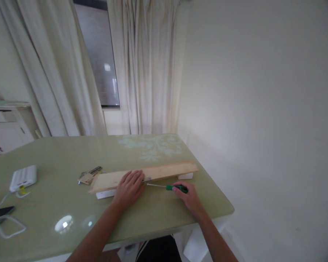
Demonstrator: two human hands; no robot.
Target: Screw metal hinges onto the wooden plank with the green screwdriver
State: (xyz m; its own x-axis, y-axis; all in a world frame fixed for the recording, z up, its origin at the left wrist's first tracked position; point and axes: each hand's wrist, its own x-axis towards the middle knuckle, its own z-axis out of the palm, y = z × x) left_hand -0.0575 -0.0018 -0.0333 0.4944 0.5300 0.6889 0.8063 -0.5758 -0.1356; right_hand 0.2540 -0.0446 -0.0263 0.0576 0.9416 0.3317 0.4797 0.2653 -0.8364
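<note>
A long, pale wooden board (pixel 169 171) lies across two white blocks, one white block (pixel 105 193) under its left end and another white block (pixel 185 176) under its right. My left hand (pixel 129 187) rests flat on top of the board near its middle, fingers stretched over the wood; its thumb is mostly hidden. Beside those fingertips, a small metal piece (pixel 147 179) sits at the board's front edge. My right hand (pixel 190 196) is closed around the green and black handle of a screwdriver (pixel 169 187). Its shaft points left, with the tip close to the metal piece; contact cannot be made out.
Several small metal and wooden pieces (pixel 90 175) lie beyond the board's left end. Further left on the green table (pixel 71 156) are a white box-shaped device (pixel 23 177) with a white cable (pixel 15 218) and a dark flat device (pixel 1 214). A wall (pixel 257 109) stands close on the right.
</note>
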